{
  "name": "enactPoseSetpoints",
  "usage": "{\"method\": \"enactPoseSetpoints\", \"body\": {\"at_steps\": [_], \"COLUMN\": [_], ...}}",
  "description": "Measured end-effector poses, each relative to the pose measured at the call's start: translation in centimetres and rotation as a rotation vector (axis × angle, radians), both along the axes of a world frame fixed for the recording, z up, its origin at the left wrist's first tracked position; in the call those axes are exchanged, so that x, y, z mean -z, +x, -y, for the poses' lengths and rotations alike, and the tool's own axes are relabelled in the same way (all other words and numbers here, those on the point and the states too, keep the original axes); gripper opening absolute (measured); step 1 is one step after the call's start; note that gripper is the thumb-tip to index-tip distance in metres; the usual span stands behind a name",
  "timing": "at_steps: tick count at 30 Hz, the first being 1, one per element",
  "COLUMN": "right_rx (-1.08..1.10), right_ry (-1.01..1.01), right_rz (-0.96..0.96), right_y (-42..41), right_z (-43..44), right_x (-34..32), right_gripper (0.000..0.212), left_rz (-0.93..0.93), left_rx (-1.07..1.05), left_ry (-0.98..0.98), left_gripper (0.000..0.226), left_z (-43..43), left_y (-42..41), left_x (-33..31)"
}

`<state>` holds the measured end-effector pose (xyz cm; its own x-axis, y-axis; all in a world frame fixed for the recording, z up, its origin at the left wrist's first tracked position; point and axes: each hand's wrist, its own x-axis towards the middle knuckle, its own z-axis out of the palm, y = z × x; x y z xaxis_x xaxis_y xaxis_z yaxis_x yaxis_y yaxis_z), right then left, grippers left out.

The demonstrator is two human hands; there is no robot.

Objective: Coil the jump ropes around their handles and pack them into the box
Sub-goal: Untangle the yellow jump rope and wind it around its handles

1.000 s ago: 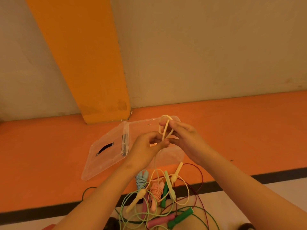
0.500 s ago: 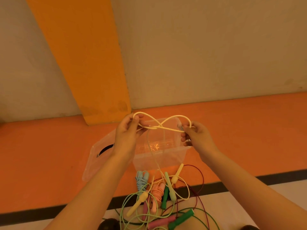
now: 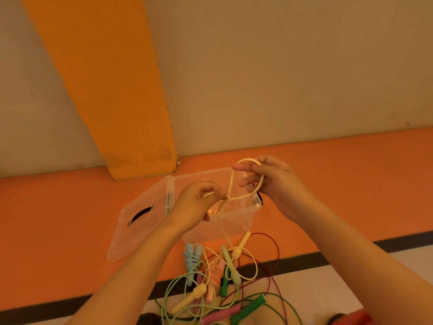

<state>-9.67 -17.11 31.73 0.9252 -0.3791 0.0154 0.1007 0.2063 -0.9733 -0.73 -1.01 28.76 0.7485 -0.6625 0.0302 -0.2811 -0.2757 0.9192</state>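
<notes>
The yellow rope (image 3: 230, 184) is held in the air over the open box (image 3: 236, 225), strung between both hands. The left hand (image 3: 194, 205) pinches one strand between thumb and fingertips. The right hand (image 3: 278, 184) has a loop hooked round its curled fingers, forefinger pointing left. Below the pinch the rope drops in front of the box into the pile (image 3: 218, 285) on the floor (image 3: 58, 219), just before the box. It seems to end at a yellow handle (image 3: 243, 240), though the crossings there are hard to follow.

The main risk is the tail. It runs through loose green cord (image 3: 173, 285) and maroon cord (image 3: 275, 247), so a firm pull could drag those along or cinch a knot. The loop sits loosely on the right fingers and could slide off if the left hand tugs sideways. Slack could also snag the box rim and tip the light box.

The rope is a smooth, round, limp cord that keeps soft curves. The handles are slim, tapered and matte. The box is thin clear plastic, rectangular, its lid (image 3: 138, 231) flopped open to the left. A blue rope (image 3: 193, 256) and a peach rope (image 3: 216, 270) lie wound in tight bundles, not yet boxed.
</notes>
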Motion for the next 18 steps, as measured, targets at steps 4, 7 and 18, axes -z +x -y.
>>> {"method": "enactPoseSetpoints", "body": {"at_steps": [4,7,18], "right_rx": [-0.014,-0.093,-0.289], "right_ry": [-0.057,-0.206,-0.369], "right_rz": [-0.025,-0.120,-0.276], "right_y": [-0.2,-0.3,-0.4], "right_z": [-0.1,-0.2,-1.1], "right_x": [-0.3,0.3,3.6], "right_gripper": [0.009,0.012,0.018], "left_rz": [-0.060,-0.158,-0.730], "left_rx": [-0.011,-0.073,-0.153], "left_ry": [-0.176,-0.311,-0.858], "left_gripper": [0.023,0.024,0.037], "left_z": [0.2,0.1,-1.2], "left_y": [-0.4,-0.7,-0.2], "left_x": [-0.8,-1.4,-4.6]}}
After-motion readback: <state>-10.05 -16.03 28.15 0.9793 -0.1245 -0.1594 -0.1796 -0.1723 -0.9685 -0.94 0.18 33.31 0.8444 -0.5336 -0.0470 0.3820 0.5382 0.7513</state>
